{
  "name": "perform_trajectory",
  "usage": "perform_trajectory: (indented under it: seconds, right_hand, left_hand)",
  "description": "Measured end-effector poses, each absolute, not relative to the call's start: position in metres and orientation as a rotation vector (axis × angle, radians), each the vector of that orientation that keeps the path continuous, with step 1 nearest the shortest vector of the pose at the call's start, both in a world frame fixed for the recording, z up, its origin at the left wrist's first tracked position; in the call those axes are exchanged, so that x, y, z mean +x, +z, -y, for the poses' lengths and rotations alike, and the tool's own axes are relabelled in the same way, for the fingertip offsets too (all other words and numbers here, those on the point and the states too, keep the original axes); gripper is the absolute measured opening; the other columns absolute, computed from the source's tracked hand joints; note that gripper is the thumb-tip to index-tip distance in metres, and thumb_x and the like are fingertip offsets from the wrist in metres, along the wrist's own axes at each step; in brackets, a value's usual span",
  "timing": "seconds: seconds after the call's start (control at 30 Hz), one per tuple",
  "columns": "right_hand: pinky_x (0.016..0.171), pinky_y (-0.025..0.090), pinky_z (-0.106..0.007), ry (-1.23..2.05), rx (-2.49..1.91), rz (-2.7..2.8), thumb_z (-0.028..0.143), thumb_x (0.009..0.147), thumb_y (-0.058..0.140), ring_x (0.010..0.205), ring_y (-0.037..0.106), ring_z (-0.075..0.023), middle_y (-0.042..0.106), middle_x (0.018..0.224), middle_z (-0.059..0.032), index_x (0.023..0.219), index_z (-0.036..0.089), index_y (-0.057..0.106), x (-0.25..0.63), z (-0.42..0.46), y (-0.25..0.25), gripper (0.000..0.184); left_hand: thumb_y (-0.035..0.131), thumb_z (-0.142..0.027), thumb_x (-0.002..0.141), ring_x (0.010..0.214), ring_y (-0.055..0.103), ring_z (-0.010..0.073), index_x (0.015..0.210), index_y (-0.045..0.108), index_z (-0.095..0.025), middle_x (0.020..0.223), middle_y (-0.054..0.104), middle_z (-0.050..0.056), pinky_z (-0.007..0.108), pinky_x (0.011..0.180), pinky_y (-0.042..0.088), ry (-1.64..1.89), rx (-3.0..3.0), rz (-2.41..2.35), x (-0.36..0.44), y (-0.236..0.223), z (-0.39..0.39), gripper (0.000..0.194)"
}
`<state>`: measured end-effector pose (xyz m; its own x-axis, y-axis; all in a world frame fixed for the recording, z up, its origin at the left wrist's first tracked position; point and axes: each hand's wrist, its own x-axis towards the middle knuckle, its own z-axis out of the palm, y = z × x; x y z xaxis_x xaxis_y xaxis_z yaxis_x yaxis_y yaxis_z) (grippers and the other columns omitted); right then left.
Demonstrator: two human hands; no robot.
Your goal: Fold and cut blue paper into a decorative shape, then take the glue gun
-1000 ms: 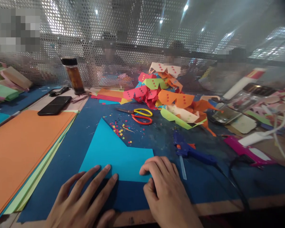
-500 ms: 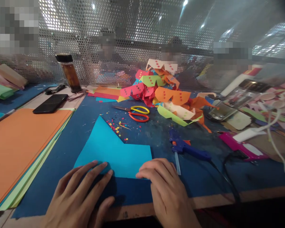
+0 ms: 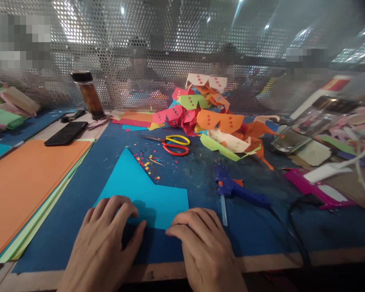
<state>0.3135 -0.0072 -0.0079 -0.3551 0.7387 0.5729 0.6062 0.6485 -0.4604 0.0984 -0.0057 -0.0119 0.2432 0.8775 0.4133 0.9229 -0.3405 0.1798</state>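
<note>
A folded sheet of blue paper [image 3: 149,198] lies before me on the dark blue table covering, its top left corner rising to a point. My left hand [image 3: 106,235] rests over its lower left part, fingers bent and thumb held apart from them. At the lower right corner, my right hand [image 3: 203,243] has its thumb and fingers closed on the paper's edge. Beyond the sheet lie scissors [image 3: 174,150] with yellow and red handles, near small coloured paper scraps [image 3: 147,162]. A blue glue gun [image 3: 240,190] with a glue stick in it lies to the right.
Orange sheets [image 3: 27,178] are stacked at left, with a black phone [image 3: 66,134] and a bottle of brown liquid [image 3: 89,95] behind. Paper glasses [image 3: 220,121] form a heap at the back. A pink device [image 3: 319,188] with cables and a clear jar [image 3: 310,125] stand right.
My left hand's fingers, flatter before, are now bent and raised in the middle. My right hand has shifted slightly left along the paper's lower edge. The view has moved a little.
</note>
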Motion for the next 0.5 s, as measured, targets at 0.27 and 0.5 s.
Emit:
perform_trajectory:
  seconds: [0.27,0.5]
  right_hand:
    - [0.077,0.041,-0.036,0.229,-1.05,2.089,0.01,0.1,0.039,0.084,0.058,-0.0185,0.068,0.088,-0.0037,0.088,0.02,0.067,0.3158,0.0068,-0.0083,0.032]
    - [0.078,0.041,-0.037,0.292,-1.052,2.095,0.007,0.098,0.04,0.086,0.057,-0.0186,0.067,0.091,-0.0034,0.092,0.02,0.066,0.3179,0.0082,-0.0101,0.03]
  left_hand:
    - [0.05,-0.03,0.094,0.094,0.056,0.0259,0.097,0.058,-0.027,0.104,0.063,0.003,0.044,0.08,0.043,-0.716,-2.454,1.889,0.0969,-0.007,0.0055,0.01]
    - [0.046,-0.028,0.096,0.099,0.057,0.026,0.105,0.059,-0.028,0.107,0.063,0.003,0.046,0.085,0.044,-0.803,-2.474,1.934,0.0909,-0.0061,0.0066,0.016]
